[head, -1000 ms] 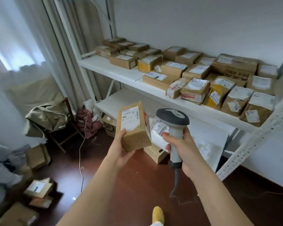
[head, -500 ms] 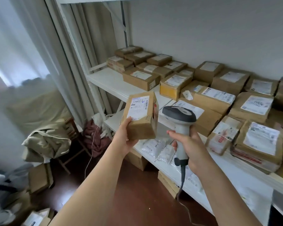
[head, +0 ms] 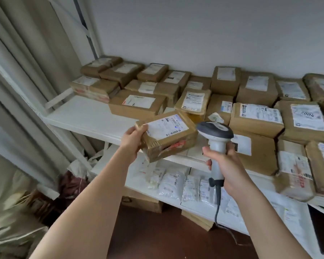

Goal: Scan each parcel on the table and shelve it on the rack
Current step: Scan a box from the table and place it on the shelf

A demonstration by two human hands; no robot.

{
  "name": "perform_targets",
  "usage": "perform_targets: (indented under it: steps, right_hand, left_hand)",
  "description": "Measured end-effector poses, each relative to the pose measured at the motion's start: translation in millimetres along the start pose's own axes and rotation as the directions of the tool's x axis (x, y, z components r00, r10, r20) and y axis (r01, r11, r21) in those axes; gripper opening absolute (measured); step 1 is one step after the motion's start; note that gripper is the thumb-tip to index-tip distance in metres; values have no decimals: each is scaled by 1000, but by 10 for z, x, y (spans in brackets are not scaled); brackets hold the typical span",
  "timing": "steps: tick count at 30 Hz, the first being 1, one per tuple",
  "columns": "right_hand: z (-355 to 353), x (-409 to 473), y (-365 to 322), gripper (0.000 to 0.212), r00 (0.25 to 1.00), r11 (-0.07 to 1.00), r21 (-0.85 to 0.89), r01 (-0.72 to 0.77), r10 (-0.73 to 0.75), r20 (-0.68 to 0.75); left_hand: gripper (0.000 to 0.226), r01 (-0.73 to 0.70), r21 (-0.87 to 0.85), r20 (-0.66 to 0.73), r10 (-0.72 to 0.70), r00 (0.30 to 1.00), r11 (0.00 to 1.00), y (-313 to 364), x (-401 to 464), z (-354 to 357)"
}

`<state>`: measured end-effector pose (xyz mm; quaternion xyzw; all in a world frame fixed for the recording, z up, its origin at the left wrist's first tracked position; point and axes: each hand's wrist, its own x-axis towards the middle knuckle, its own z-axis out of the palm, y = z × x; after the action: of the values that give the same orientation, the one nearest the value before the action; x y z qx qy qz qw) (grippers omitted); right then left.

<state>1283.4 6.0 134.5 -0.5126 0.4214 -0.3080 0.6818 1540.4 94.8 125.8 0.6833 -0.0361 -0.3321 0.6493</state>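
While rack [head: 94,116] holds boxes, left grip [head: 133,139] clasps parcel [head: 166,135], right [head: 226,161] scanner [head: 216,139].

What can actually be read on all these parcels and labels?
"2004": handwritten on the white label of a brown parcel at the right of the upper shelf.
Label on the parcel held in the left hand: barcode and print, too blurred to read.
Red print on the taped parcel at the shelf's front right: unreadable.
All other labels: too small or blurred.
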Motion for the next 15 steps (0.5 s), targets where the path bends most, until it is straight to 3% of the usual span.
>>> perform_targets:
  steps: [4,10,15]
  right_hand:
    - [44,118,46,39,996,1000,-13,-20,18,-90]
    - [53,396,11,39,994,999,29,-29,32,-104]
    - [59,534,-6,46,996,997,71,-28,34,-88]
  left_hand:
    - [57,-57,247,19,54,998,967,104,329,236]
    - [43,-114,304,128,77,989,946,303,597,428]
    - [77,-151,505,69,134,989,850,389,653,638]
